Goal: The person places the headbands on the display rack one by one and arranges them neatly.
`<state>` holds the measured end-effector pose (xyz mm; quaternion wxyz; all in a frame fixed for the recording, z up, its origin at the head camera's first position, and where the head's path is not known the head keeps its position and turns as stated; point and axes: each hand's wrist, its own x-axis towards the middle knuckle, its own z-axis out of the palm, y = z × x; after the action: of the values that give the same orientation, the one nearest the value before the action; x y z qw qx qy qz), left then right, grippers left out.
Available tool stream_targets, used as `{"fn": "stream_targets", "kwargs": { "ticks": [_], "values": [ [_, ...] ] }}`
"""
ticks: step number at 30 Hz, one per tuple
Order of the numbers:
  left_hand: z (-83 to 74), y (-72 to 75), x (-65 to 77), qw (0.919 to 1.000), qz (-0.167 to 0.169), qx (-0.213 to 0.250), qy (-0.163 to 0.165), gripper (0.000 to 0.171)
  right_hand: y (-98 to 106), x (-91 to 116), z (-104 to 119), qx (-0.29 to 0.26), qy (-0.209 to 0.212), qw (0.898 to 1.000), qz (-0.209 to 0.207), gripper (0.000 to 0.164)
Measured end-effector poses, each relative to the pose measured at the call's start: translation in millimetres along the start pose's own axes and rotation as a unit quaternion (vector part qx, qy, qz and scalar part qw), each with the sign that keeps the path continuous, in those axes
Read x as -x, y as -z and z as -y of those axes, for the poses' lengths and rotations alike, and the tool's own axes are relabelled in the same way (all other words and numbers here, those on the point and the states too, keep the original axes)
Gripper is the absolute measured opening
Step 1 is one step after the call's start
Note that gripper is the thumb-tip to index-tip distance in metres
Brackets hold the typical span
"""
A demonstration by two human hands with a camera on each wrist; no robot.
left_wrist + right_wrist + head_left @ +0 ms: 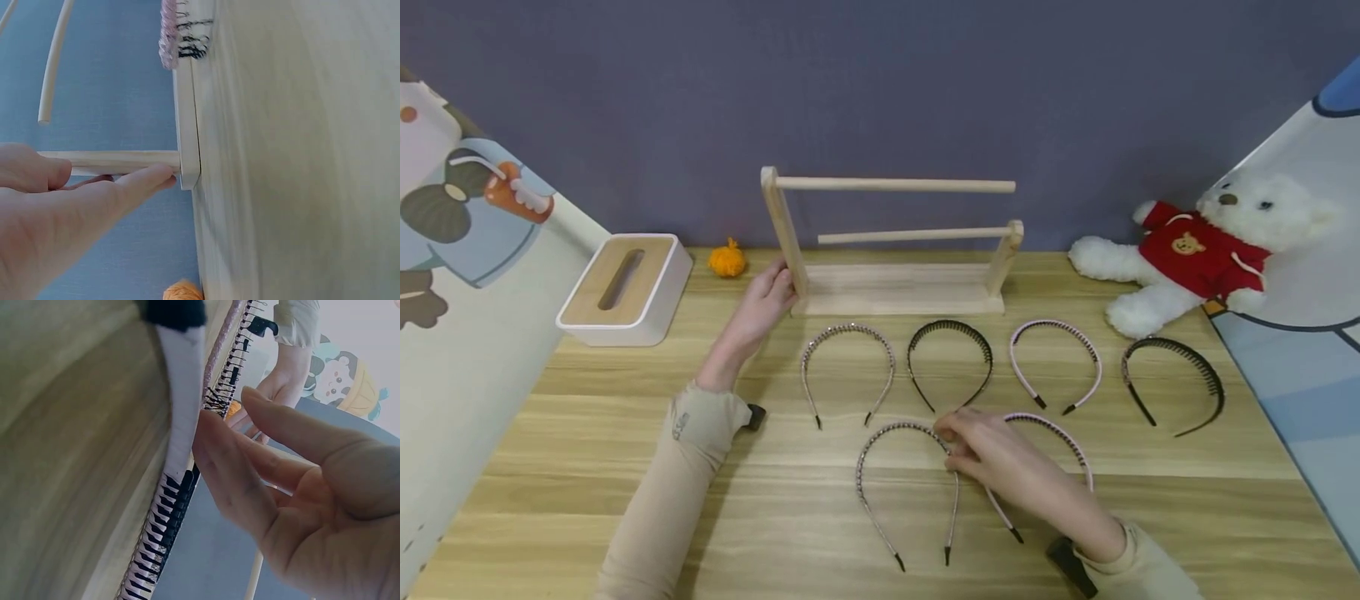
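My left hand (765,304) grips the left upright of a pale wooden rack (895,287), thumb on one side and fingers along the other in the left wrist view. My right hand (1000,454) is over the front headbands, its fingertips at the upper right of a beaded headband (860,475). In the right wrist view its thumb and fingers (219,462) stand apart with nothing pinched between them. Partly behind this hand lies a pink headband (1063,437). Behind them lie another beaded headband (850,327), a black toothed headband (951,325) and another pink headband (1060,325).
A dark toothed headband (1195,350) lies at the right, below a white teddy bear (1285,208) in a red top. To the left stand a tissue box (658,304) with a wooden lid and a small orange pumpkin-like ball (727,259). A dark wall (880,83) rises behind the rack.
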<state>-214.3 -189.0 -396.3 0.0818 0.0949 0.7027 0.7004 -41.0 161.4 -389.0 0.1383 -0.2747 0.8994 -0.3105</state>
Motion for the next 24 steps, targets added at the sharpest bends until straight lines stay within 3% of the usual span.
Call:
{"fn": "stream_targets", "kwargs": {
  "ticks": [24],
  "values": [
    [0.8, 1.2, 1.7, 0.9998, 0.002, -0.002, 0.020, 0.054, -8.2, -0.2, -5.9, 0.045, 0.019, 0.999, -0.003, 0.035]
  ]
}}
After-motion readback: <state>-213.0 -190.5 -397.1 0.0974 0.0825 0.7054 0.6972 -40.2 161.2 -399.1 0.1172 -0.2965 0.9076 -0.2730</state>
